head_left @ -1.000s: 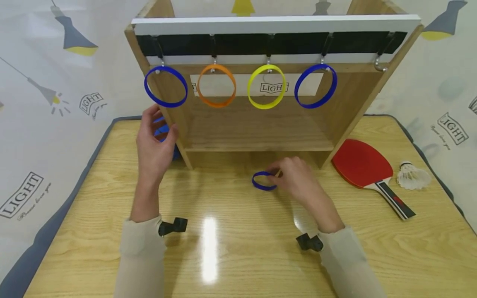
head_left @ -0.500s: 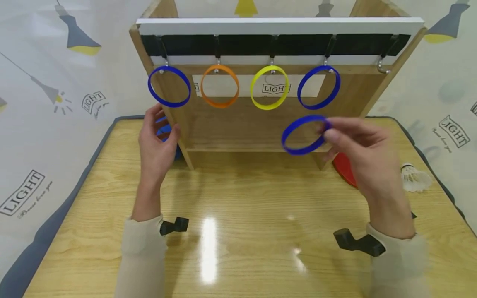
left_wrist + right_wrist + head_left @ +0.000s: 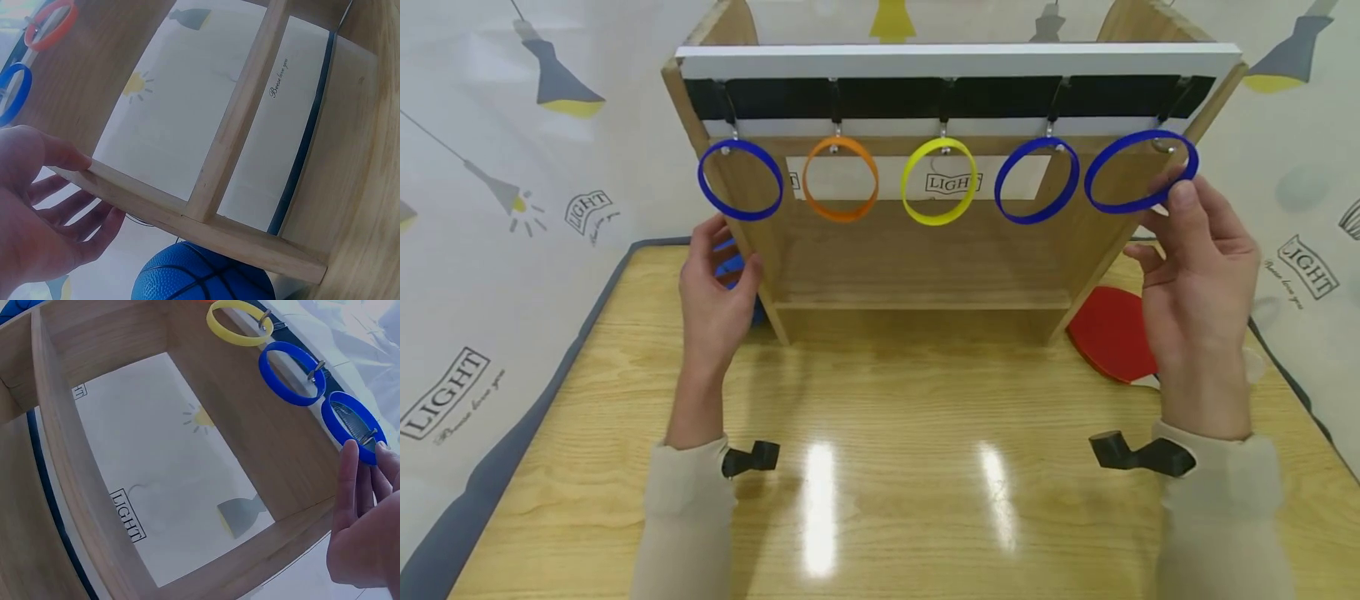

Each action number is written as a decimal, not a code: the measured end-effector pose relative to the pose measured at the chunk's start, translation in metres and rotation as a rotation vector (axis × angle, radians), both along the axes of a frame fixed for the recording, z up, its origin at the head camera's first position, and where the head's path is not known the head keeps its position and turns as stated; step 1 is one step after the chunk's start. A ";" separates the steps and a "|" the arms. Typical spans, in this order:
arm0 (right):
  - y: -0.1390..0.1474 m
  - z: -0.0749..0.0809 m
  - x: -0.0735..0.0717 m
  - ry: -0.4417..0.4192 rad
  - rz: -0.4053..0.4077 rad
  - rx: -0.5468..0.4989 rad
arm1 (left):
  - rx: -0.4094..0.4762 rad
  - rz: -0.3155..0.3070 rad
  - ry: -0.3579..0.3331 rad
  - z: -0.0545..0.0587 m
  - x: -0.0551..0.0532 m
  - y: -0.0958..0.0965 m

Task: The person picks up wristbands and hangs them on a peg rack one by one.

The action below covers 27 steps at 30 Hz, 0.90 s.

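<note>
My right hand (image 3: 1202, 275) pinches a blue ring (image 3: 1122, 208) between thumb and fingers at the rightmost hook (image 3: 1163, 146) of a wooden shelf (image 3: 917, 258). In the right wrist view this ring (image 3: 336, 428) surrounds the metal hook's tip. Four hooks to the left each carry a ring: a blue ring (image 3: 741, 215) at the far left, then an orange ring (image 3: 841, 218), a yellow ring (image 3: 938, 221) and another blue ring (image 3: 1037, 218). My left hand (image 3: 718, 296) grips the shelf's left side panel (image 3: 144, 212), thumb on the inner side, fingers outside.
A blue ball with black lines (image 3: 200, 272) sits behind the left panel. On the right lies a red table tennis bat (image 3: 1112, 333), its handle hidden by my right arm. A shuttlecock (image 3: 1253, 365) is mostly covered there. All stands on a wood-grain table (image 3: 895, 500).
My right hand has lifted the blue ring off the table and carried it up and right to the last hook. My left hand has stayed on the panel.
</note>
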State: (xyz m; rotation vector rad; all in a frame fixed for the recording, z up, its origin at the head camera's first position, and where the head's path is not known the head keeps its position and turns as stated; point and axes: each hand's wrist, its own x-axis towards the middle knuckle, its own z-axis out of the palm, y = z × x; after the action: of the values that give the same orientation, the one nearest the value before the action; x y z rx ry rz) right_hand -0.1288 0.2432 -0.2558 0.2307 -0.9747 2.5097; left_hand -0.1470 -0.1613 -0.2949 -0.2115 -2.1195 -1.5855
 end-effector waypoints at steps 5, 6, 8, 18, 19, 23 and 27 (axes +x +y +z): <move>0.001 -0.005 -0.002 -0.019 -0.014 0.021 | -0.004 0.003 -0.009 0.001 0.001 0.001; 0.001 -0.006 -0.002 -0.020 -0.016 0.022 | -0.005 0.002 -0.010 0.002 0.001 0.001; 0.002 -0.007 -0.003 -0.021 -0.021 0.027 | -0.005 -0.002 -0.006 0.002 0.000 0.001; 0.004 -0.012 -0.004 -0.043 -0.050 0.077 | -0.001 -0.002 0.018 -0.024 -0.019 -0.012; 0.004 -0.012 -0.004 -0.048 -0.053 0.084 | -0.002 0.000 0.019 -0.025 -0.020 -0.012; 0.004 -0.013 -0.004 -0.068 -0.064 0.105 | -0.002 0.002 0.023 -0.026 -0.021 -0.013; 0.004 -0.015 -0.003 -0.083 -0.081 0.131 | -0.003 0.004 0.017 -0.024 -0.021 -0.012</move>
State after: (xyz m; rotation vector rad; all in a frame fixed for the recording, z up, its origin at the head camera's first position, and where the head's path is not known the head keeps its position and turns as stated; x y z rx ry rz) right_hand -0.1319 0.2468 -0.2706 0.1254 -1.1596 2.4015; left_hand -0.1676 -0.1734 -0.3192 -0.2204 -2.1083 -1.5734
